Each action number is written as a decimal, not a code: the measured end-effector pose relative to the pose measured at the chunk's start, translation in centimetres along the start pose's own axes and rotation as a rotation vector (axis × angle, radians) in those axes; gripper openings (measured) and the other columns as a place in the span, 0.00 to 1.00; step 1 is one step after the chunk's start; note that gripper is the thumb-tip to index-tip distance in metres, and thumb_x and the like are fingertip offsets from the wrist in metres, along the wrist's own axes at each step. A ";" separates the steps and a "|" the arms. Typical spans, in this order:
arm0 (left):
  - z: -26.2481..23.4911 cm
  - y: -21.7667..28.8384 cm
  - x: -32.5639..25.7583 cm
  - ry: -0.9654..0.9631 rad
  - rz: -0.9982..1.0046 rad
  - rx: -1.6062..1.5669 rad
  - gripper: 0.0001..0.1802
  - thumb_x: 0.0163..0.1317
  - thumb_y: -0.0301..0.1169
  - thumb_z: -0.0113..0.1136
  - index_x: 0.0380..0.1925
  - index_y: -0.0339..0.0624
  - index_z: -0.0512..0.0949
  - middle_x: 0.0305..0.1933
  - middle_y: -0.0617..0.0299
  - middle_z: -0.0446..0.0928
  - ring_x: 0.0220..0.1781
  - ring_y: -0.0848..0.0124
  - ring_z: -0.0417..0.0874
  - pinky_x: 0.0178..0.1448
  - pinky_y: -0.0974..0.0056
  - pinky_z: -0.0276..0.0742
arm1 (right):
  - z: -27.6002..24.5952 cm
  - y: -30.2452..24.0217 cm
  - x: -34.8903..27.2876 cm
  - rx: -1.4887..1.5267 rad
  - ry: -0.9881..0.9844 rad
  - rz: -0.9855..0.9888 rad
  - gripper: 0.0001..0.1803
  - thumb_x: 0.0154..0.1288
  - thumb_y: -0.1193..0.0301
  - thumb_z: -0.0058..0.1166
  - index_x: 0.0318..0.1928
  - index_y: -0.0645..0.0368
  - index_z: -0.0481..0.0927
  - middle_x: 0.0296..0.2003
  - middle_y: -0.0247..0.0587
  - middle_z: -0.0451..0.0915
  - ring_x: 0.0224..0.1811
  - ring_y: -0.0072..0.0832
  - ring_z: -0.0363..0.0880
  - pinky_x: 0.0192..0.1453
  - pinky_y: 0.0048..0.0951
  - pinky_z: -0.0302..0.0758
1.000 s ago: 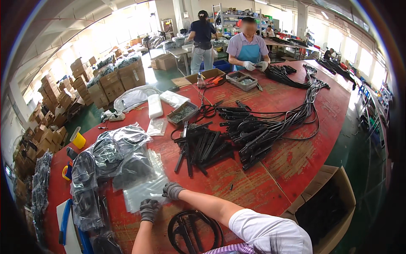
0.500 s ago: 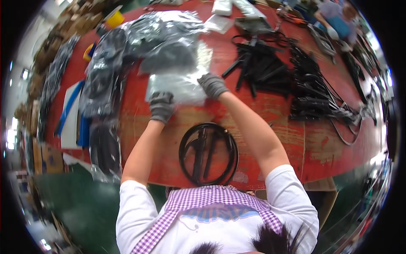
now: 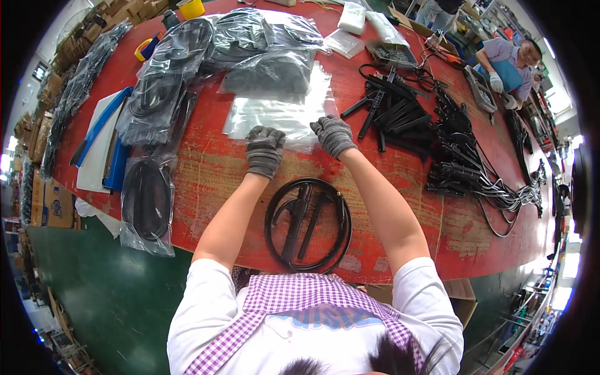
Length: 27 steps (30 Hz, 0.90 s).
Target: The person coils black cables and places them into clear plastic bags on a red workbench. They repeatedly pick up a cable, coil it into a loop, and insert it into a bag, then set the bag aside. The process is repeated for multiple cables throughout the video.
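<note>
My left hand [image 3: 265, 150], in a grey knit glove, has its fingers curled over the near edge of a clear plastic bag [image 3: 300, 147]. My right hand [image 3: 334, 135], gloved the same way, is closed at the bag's right corner. Under and beyond it lies a stack of clear bags [image 3: 250, 116]. Closer to me, a coil of black cable [image 3: 345, 232] rests on the red table. Inside the coil lie a black handle with a side lever [image 3: 295, 228] and a slim black bar [image 3: 310, 227]. Neither hand touches the coil.
Bagged black coils [image 3: 153, 112] line the left and far side of the worn red table [image 3: 394, 212]. A blue and white paper cutter [image 3: 103, 140] stands at left. Black handles [image 3: 400, 112] and black cables [image 3: 462, 156] are piled at right. A person [image 3: 509, 65] works at the far right.
Both hands have come right and slightly apart from the pile, the left one the most. The clear bag's near edge has shifted with them. The view has tilted a little.
</note>
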<state>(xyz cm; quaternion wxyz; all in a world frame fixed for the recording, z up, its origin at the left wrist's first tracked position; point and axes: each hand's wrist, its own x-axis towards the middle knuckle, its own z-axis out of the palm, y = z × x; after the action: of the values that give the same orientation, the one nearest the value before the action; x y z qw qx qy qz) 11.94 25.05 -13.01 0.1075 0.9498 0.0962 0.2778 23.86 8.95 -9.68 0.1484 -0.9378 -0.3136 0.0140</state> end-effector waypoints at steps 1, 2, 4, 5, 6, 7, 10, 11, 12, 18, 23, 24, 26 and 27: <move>-0.1 -0.2 -0.1 -0.026 0.007 -0.010 0.09 0.51 0.32 0.58 0.34 0.49 0.78 0.34 0.61 0.77 0.42 0.59 0.74 0.48 0.56 0.69 | 0.1 -0.5 -0.5 -0.015 0.026 -0.010 0.21 0.60 0.51 0.43 0.37 0.54 0.79 0.37 0.48 0.77 0.41 0.44 0.75 0.48 0.42 0.70; 0.0 -0.3 0.0 -0.052 0.012 -0.020 0.09 0.51 0.32 0.58 0.34 0.49 0.78 0.34 0.60 0.77 0.41 0.59 0.75 0.46 0.56 0.70 | -0.1 -0.9 -0.7 0.010 0.046 0.029 0.17 0.57 0.54 0.50 0.34 0.54 0.80 0.40 0.45 0.77 0.44 0.42 0.73 0.49 0.40 0.69; -0.3 -0.8 0.0 -0.100 0.106 0.030 0.08 0.53 0.31 0.56 0.34 0.48 0.77 0.34 0.58 0.77 0.37 0.60 0.76 0.41 0.57 0.73 | 0.7 -1.7 -2.8 0.216 0.331 -0.161 0.14 0.54 0.56 0.54 0.34 0.52 0.80 0.43 0.41 0.75 0.46 0.39 0.71 0.50 0.38 0.68; -0.3 -1.0 0.2 -0.084 0.127 0.023 0.07 0.54 0.31 0.54 0.34 0.49 0.76 0.33 0.59 0.77 0.37 0.61 0.76 0.40 0.58 0.73 | 0.7 -2.0 -3.8 0.311 0.471 -0.266 0.13 0.52 0.57 0.57 0.34 0.51 0.80 0.45 0.39 0.75 0.48 0.37 0.70 0.51 0.37 0.68; -0.2 -1.2 0.4 -0.068 0.148 0.017 0.06 0.55 0.31 0.53 0.33 0.49 0.75 0.32 0.59 0.76 0.36 0.61 0.76 0.39 0.58 0.73 | 0.7 -2.5 -4.2 0.074 0.620 -0.604 0.14 0.50 0.59 0.59 0.38 0.47 0.78 0.49 0.33 0.71 0.52 0.33 0.67 0.53 0.35 0.66; -0.3 -1.1 0.3 -0.065 0.177 0.010 0.05 0.55 0.32 0.52 0.33 0.50 0.74 0.32 0.60 0.76 0.35 0.62 0.77 0.38 0.59 0.73 | 1.2 -3.3 -4.7 0.051 0.575 -0.630 0.16 0.51 0.59 0.56 0.43 0.44 0.77 0.51 0.31 0.71 0.54 0.34 0.66 0.55 0.36 0.64; -1.2 -1.5 0.2 -0.101 0.362 0.070 0.08 0.52 0.31 0.54 0.34 0.51 0.75 0.34 0.61 0.76 0.34 0.61 0.77 0.35 0.60 0.73 | 2.4 -1.5 -4.0 -0.411 0.350 -0.511 0.18 0.53 0.58 0.51 0.44 0.49 0.77 0.52 0.35 0.71 0.55 0.37 0.66 0.57 0.38 0.62; -1.7 -1.2 0.5 -0.126 0.469 0.102 0.09 0.51 0.30 0.55 0.35 0.51 0.76 0.35 0.60 0.76 0.36 0.60 0.77 0.34 0.59 0.73 | 2.7 0.0 -3.5 -0.437 0.266 -0.387 0.18 0.54 0.59 0.49 0.44 0.52 0.77 0.51 0.36 0.71 0.55 0.38 0.66 0.57 0.38 0.62; -2.3 -0.9 0.8 -0.172 0.546 0.141 0.12 0.50 0.32 0.56 0.37 0.51 0.76 0.38 0.60 0.76 0.35 0.60 0.77 0.32 0.59 0.74 | 4.1 2.4 -2.7 -0.236 0.297 -0.251 0.17 0.56 0.62 0.47 0.43 0.57 0.77 0.48 0.39 0.73 0.52 0.37 0.67 0.53 0.41 0.64; -0.6 -1.9 -1.5 -0.273 0.224 0.350 0.13 0.58 0.40 0.51 0.39 0.48 0.76 0.39 0.55 0.75 0.36 0.58 0.78 0.34 0.56 0.75 | 0.1 3.6 -5.1 -0.589 0.225 -0.207 0.07 0.54 0.70 0.45 0.29 0.51 0.78 0.32 0.39 0.76 0.35 0.33 0.75 0.32 0.35 0.70; -1.3 0.2 -1.5 -0.535 -0.065 0.357 0.18 0.62 0.35 0.45 0.52 0.50 0.70 0.32 0.53 0.74 0.29 0.61 0.79 0.27 0.57 0.75 | 1.5 5.7 -7.9 -0.397 0.152 -0.059 0.07 0.55 0.70 0.45 0.34 0.50 0.76 0.25 0.38 0.76 0.29 0.34 0.77 0.31 0.38 0.72; -0.7 0.5 -2.0 -0.485 -0.057 0.369 0.24 0.61 0.30 0.43 0.60 0.59 0.63 0.29 0.55 0.74 0.28 0.62 0.80 0.25 0.58 0.76 | 1.8 6.3 -8.9 -0.358 0.089 -0.050 0.12 0.55 0.70 0.45 0.41 0.50 0.75 0.25 0.39 0.76 0.29 0.35 0.76 0.31 0.38 0.71; 0.4 0.5 -3.6 -0.532 0.091 0.365 0.27 0.60 0.29 0.43 0.61 0.59 0.60 0.27 0.56 0.74 0.27 0.63 0.80 0.24 0.59 0.75 | 2.6 7.6 -12.7 -0.257 -0.023 -0.031 0.23 0.56 0.69 0.44 0.56 0.50 0.68 0.24 0.40 0.75 0.27 0.37 0.75 0.31 0.41 0.70; 0.8 0.1 -4.2 -0.550 0.159 0.366 0.28 0.59 0.28 0.43 0.62 0.59 0.59 0.25 0.57 0.74 0.27 0.63 0.80 0.24 0.59 0.75 | 2.1 7.2 -14.7 -0.178 -0.003 -0.053 0.25 0.56 0.70 0.44 0.57 0.50 0.66 0.23 0.41 0.74 0.26 0.37 0.74 0.30 0.41 0.70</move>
<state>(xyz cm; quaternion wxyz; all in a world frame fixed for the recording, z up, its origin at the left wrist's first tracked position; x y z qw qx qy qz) 8.89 23.85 -15.80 -0.0650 0.9972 0.0374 -0.0034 16.06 -4.68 -14.74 0.0642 -0.9386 -0.3385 -0.0166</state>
